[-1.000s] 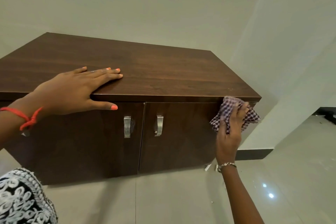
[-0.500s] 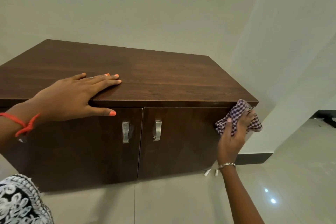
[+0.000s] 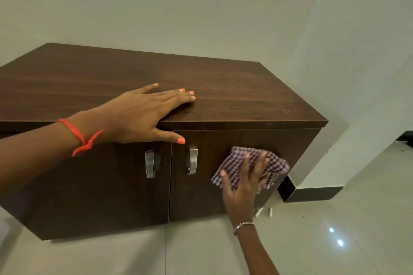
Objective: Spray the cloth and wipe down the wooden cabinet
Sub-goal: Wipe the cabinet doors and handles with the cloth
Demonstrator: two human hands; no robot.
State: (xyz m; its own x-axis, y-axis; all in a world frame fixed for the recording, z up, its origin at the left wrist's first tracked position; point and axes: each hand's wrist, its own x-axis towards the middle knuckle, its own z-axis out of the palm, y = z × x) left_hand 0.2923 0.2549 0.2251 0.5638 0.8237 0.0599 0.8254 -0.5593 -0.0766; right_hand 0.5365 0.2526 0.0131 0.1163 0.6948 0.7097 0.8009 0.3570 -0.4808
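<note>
A low dark wooden cabinet (image 3: 223, 87) with two doors stands against the wall. My right hand (image 3: 243, 183) presses a purple-and-white checked cloth (image 3: 237, 158) flat against the upper part of the right door, to the right of its metal handle (image 3: 192, 160). My left hand (image 3: 143, 116) lies palm down on the cabinet top at the front edge, fingers spread and thumb hanging over the edge above the door gap. No spray bottle is in view.
The left door's metal handle (image 3: 149, 163) sits beside the door gap. Glossy pale floor tiles (image 3: 312, 241) surround the cabinet. Two small white bits (image 3: 259, 212) lie on the floor by its right corner. A wall with a dark skirting (image 3: 312, 194) juts out at the right.
My right hand slid the cloth from the cabinet's top right front corner down and left onto the right door. My left hand shifted rightward along the top.
</note>
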